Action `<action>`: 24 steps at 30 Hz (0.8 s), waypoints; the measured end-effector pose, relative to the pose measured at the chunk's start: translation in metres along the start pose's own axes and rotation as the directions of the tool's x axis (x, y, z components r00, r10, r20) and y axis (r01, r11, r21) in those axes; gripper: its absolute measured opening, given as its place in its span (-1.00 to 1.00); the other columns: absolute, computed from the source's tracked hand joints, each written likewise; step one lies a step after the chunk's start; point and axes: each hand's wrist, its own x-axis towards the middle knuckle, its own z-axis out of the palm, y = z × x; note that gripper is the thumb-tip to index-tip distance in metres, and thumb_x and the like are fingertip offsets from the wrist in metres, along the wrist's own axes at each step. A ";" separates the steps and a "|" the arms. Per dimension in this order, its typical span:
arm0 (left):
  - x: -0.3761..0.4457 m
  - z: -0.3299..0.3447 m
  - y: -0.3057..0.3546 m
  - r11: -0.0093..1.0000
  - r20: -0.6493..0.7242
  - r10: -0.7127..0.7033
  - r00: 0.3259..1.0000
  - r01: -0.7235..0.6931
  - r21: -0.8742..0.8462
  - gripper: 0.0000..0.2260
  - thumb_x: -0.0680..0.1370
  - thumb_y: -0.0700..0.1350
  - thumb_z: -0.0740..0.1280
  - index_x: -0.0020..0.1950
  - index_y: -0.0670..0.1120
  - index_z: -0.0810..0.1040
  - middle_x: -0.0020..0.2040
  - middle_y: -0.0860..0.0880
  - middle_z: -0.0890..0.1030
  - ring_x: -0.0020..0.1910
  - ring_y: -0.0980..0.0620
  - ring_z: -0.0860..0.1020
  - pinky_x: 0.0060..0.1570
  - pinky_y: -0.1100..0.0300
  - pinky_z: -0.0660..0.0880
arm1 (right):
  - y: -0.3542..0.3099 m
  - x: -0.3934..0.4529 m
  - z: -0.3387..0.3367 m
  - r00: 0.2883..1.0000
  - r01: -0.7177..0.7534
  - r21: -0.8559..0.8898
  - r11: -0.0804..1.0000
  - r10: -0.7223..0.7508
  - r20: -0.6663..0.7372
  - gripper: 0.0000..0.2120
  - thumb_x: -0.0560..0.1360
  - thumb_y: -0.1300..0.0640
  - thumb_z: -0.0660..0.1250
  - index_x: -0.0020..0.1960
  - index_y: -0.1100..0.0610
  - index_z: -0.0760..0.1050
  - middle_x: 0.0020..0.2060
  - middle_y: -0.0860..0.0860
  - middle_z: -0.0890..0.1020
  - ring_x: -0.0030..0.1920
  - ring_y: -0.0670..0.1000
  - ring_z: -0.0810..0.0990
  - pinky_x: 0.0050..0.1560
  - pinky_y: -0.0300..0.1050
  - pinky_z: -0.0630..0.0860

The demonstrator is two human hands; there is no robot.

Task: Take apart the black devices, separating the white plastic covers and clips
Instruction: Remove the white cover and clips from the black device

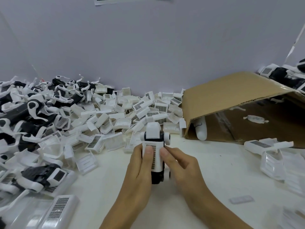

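one more device in hand

my left hand [140, 164] and right hand [178, 162] both grip a black device [156, 174] over the table [214, 171] — its white cover [152, 156] still on. heaps of separated covers [132, 109] lie behind — more devices wait.

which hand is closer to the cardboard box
Right. The right hand grips the device on the side facing the cardboard box; the left hand holds its far side.

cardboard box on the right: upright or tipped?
Tipped. The brown cardboard box lies on its side on the white table, opening facing the camera, with a white cylindrical part lying inside.
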 end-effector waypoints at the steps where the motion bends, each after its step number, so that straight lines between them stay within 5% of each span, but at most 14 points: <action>1: 0.001 0.000 0.001 1.000 -0.012 -0.008 1.000 0.008 -0.028 -0.65 0.53 0.30 0.21 0.07 0.09 0.59 -0.09 0.11 0.68 -0.08 0.14 0.65 -0.16 0.26 0.56 | 0.001 0.001 -0.001 1.000 0.007 0.004 1.000 -0.007 -0.021 -0.64 0.44 -0.13 0.35 0.10 0.04 0.71 -0.03 -0.03 0.73 -0.01 -0.07 0.70 -0.02 -0.22 0.59; 5: 0.003 0.000 0.003 0.989 -0.076 -0.013 0.997 0.002 -0.147 -0.64 0.37 0.15 0.43 0.01 -0.08 0.62 -0.14 0.00 0.72 -0.15 0.06 0.69 -0.32 0.30 0.56 | 0.002 0.001 -0.001 1.000 0.030 0.002 1.000 -0.030 -0.005 -0.71 0.52 -0.13 0.35 0.04 0.03 0.72 -0.07 0.02 0.72 0.02 -0.01 0.70 0.00 -0.14 0.63; 10: 0.001 0.002 0.001 0.990 -0.148 0.028 0.989 -0.048 -0.133 -0.76 0.33 0.17 0.47 -0.18 0.03 0.65 -0.24 -0.02 0.71 -0.23 0.09 0.68 -0.31 0.32 0.54 | 0.001 0.001 -0.001 0.994 0.082 -0.069 0.994 -0.086 -0.060 -0.69 0.44 -0.13 0.33 -0.16 0.05 0.73 -0.24 0.06 0.68 -0.14 0.03 0.69 -0.10 -0.14 0.61; 16: 0.000 -0.003 0.005 0.976 -0.004 -0.015 1.000 0.014 -0.218 -0.77 0.46 0.05 0.44 0.09 0.05 0.71 0.02 -0.05 0.74 0.05 -0.04 0.70 -0.01 0.09 0.61 | -0.002 -0.001 -0.001 0.999 0.025 0.003 1.000 -0.025 -0.039 -0.66 0.42 -0.14 0.38 0.07 0.04 0.70 -0.10 0.00 0.73 -0.05 -0.03 0.72 -0.10 -0.22 0.61; 20: 0.000 -0.003 0.006 0.983 -0.043 0.099 0.994 -0.104 -0.152 -0.80 0.46 -0.05 0.49 0.06 0.13 0.73 -0.01 0.02 0.75 0.01 0.06 0.71 -0.08 0.33 0.59 | -0.005 0.000 -0.006 0.998 0.027 -0.026 0.999 -0.029 -0.057 -0.75 0.46 -0.08 0.44 0.05 0.02 0.72 -0.10 -0.03 0.70 -0.02 0.00 0.70 -0.04 -0.15 0.61; 24: 0.002 -0.004 0.002 0.982 -0.079 0.063 0.995 -0.076 -0.174 -0.79 0.35 0.13 0.49 -0.05 0.14 0.75 -0.10 0.02 0.75 -0.07 0.06 0.72 -0.12 0.37 0.56 | -0.009 -0.005 -0.010 0.990 -0.138 0.187 0.973 0.143 -0.011 -0.65 0.37 -0.06 0.51 0.11 0.05 0.71 0.06 0.10 0.73 0.14 0.12 0.68 0.13 -0.01 0.61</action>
